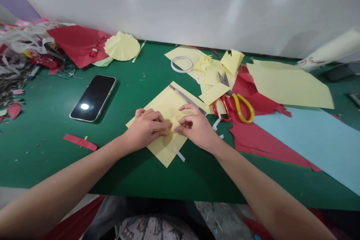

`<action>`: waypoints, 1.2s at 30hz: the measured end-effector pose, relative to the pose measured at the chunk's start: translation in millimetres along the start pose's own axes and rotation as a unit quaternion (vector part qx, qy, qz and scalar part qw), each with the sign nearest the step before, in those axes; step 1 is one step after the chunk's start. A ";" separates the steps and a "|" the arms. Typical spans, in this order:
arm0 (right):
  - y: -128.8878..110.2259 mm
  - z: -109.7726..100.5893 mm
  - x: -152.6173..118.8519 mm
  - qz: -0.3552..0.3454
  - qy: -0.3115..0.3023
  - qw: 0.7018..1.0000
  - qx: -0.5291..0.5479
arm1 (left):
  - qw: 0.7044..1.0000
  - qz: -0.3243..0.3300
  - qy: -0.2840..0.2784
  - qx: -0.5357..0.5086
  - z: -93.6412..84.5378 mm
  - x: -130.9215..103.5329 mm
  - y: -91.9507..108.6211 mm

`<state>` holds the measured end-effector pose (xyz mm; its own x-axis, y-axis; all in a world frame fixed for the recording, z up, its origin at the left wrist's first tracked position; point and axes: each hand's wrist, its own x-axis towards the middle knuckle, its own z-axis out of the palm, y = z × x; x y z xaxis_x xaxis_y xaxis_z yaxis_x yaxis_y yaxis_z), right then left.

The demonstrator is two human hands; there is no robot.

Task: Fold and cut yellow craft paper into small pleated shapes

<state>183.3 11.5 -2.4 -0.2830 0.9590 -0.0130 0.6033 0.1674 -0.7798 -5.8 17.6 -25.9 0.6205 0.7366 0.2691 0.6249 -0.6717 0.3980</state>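
Note:
A small folded piece of yellow paper (174,124) lies between my hands, above a larger yellow sheet (166,154) on the green table. My left hand (147,126) presses its fingertips on the left side of the small piece. On its right side, my right hand (195,125) pinches the edge between thumb and fingers. A slim metal craft knife or blade (185,97) rests across the sheet, just beyond my right hand. Near the sheet's lower right edge is a short white tape strip (179,155).
Scissors (236,101) with red and yellow handles lie right, near a tape roll (182,64) and yellow scraps. Red paper (261,140) and a blue sheet (312,135) cover the right side. A phone (94,98), red strip (80,142) and pleated yellow fan (122,47) are left.

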 end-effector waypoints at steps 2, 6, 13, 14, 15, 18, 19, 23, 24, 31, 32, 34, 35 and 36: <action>0.1 0.6 0.9 0.002 0.002 1.000 0.013 | 1.000 -0.019 -0.005 -0.018 0.3 0.9 -0.8; 1.0 2.9 2.3 0.013 0.000 0.999 0.045 | 0.999 -0.026 -0.018 -0.017 -1.4 2.5 -0.8; -0.6 5.4 4.6 0.039 0.000 0.998 0.055 | 0.999 -0.024 -0.030 0.018 -3.9 2.3 1.8; -1.4 5.6 4.7 0.042 0.003 0.998 0.052 | 0.999 -0.025 -0.030 0.019 -4.0 2.3 2.1; -2.2 5.9 4.7 0.043 0.008 0.998 0.048 | 0.999 -0.026 -0.030 0.018 -4.1 2.2 2.3; -3.2 6.9 4.3 0.041 0.027 0.998 0.032 | 0.999 -0.028 -0.028 0.013 -4.1 2.3 2.2; -2.9 7.4 4.1 0.042 0.033 0.998 0.029 | 0.999 -0.028 -0.029 0.011 -4.1 2.3 2.0; 0.5 10.4 3.8 0.027 0.056 0.998 0.017 | 0.999 -0.030 -0.038 0.008 -4.4 2.5 1.3; 1.5 11.4 3.8 0.021 0.062 0.998 0.014 | 0.999 -0.030 -0.039 0.008 -4.6 2.6 1.2; 3.8 15.8 3.5 -0.002 0.083 0.996 -0.023 | 0.998 -0.018 -0.048 0.025 -8.9 0.8 5.4; 3.6 15.7 3.5 -0.004 0.082 0.996 -0.028 | 0.998 -0.011 -0.049 0.031 -9.7 0.0 6.7; 3.3 14.9 3.5 -0.005 0.080 0.996 -0.031 | 0.998 0.009 -0.053 0.042 -11.2 -1.6 9.5; 3.2 14.3 3.6 -0.005 0.078 0.997 -0.028 | 0.997 0.020 -0.057 0.044 -11.8 -2.3 10.9; 3.2 13.5 3.8 -0.003 0.076 0.997 -0.025 | 0.997 0.031 -0.062 0.043 -12.2 -2.9 12.3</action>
<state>174.1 12.6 -13.4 -0.1736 0.9807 0.0894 0.6387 0.1813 -0.7478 -5.7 8.2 -11.1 0.7096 0.6816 0.1786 0.6185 -0.7239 0.3057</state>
